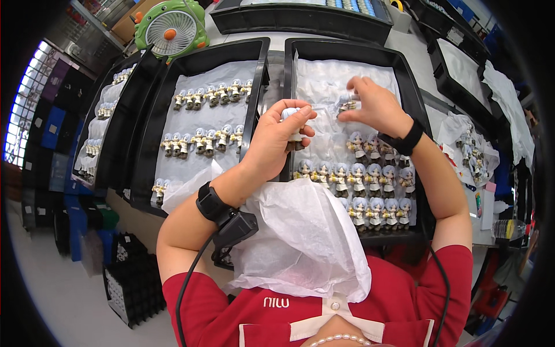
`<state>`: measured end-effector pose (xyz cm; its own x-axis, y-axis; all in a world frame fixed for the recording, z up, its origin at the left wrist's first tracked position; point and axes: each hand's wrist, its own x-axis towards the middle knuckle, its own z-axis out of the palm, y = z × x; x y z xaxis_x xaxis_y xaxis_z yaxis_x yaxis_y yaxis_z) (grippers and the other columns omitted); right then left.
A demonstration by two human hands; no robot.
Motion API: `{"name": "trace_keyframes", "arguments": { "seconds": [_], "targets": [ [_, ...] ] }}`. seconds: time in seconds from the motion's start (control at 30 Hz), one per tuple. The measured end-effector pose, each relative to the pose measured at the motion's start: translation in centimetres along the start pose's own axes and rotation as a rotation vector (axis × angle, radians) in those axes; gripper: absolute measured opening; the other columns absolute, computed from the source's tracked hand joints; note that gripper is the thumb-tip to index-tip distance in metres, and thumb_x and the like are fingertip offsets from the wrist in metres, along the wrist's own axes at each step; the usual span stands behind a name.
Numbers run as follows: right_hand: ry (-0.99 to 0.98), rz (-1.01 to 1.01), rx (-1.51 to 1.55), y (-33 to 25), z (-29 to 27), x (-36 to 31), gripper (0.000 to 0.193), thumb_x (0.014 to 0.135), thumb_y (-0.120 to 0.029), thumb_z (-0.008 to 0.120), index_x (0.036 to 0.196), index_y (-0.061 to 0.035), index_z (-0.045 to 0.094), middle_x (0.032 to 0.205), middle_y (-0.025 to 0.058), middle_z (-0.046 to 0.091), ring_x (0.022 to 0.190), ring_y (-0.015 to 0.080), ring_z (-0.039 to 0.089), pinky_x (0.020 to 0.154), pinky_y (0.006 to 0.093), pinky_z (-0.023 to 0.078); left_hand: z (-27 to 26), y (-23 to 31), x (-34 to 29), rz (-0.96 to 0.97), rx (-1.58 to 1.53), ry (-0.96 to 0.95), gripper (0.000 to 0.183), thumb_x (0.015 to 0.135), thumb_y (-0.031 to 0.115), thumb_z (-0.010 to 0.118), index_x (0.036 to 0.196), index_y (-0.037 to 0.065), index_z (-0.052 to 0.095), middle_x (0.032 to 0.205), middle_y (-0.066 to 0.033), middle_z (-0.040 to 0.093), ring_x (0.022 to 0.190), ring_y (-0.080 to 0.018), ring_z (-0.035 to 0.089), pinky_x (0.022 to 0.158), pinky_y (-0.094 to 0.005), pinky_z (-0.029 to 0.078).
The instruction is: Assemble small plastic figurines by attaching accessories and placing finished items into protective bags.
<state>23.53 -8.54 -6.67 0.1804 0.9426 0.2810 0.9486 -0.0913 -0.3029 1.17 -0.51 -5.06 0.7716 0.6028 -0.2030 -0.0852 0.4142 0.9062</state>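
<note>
Over right-hand black plastic tray point(416, 87) lined w/ white tissue: left hand point(274, 139) closed round small pale-haired figurine point(291, 115), held above tray edge. Right hand point(376, 107) pinching second small figurine point(347, 104) at fingertips. Risks: sleeve or wrist clipping standing figurine rows point(358, 173), toppling them; loose pinch, likely drop.

Two trays sit side by side before me, the left tray point(151, 144) and the right tray point(417, 110). Rows of figurines point(370, 173) lie in each. A fan point(171, 29) stands behind the left one.

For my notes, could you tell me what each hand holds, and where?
Left hand: a small figurine, wrapped around its body. Right hand: another figurine, pinched by fingertips at its head.
</note>
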Motion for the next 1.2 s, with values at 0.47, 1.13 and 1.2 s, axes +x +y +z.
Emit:
{"name": "trace_keyframes", "arguments": {
  "seconds": [0.47, 1.13, 1.2],
  "targets": [
    [-0.307, -0.172, 0.723, -4.7, -5.0, -0.5, 0.042, 0.069, -0.012, 0.077, 0.107, -0.0053, 0.060, 0.096, -0.0010, 0.061, 0.075, 0.0060, 0.050, 0.063, 0.0206, 0.039, -0.1, 0.2, -0.1, -0.048, 0.015, -0.153, 0.037, 0.086, 0.026, 0.063, 0.115, 0.007, 0.050, 0.090, -0.0006, 0.057, 0.076, -0.0066, 0.055, 0.063, -0.0216, 0.044],
    [-0.225, -0.140, 0.960, -5.3, -1.7, -1.2, 0.075, 0.065, -0.017, 0.081, 0.129, -0.0137, 0.044, 0.111, -0.0028, 0.049, 0.080, 0.0062, 0.043, 0.067, 0.0203, 0.038, 0.2, 0.5, -0.2, -0.027, -0.134, -0.264, 0.046, 0.084, 0.023, 0.064, 0.123, 0.009, 0.044, 0.102, -0.0042, 0.061, 0.073, -0.0068, 0.053, 0.059, -0.0223, 0.042],
    [-0.219, -0.148, 0.954, -5.3, -1.6, -1.2, 0.073, 0.065, -0.014, 0.081, 0.129, -0.0134, 0.045, 0.108, -0.0028, 0.049, 0.080, 0.0062, 0.043, 0.067, 0.0203, 0.038, 0.3, 0.7, -0.4, -0.035, -0.145, -0.259, 0.050, 0.081, 0.021, 0.067, 0.122, 0.007, 0.044, 0.098, -0.0020, 0.060, 0.075, -0.0083, 0.054, 0.060, -0.0247, 0.042]
  ]
}}
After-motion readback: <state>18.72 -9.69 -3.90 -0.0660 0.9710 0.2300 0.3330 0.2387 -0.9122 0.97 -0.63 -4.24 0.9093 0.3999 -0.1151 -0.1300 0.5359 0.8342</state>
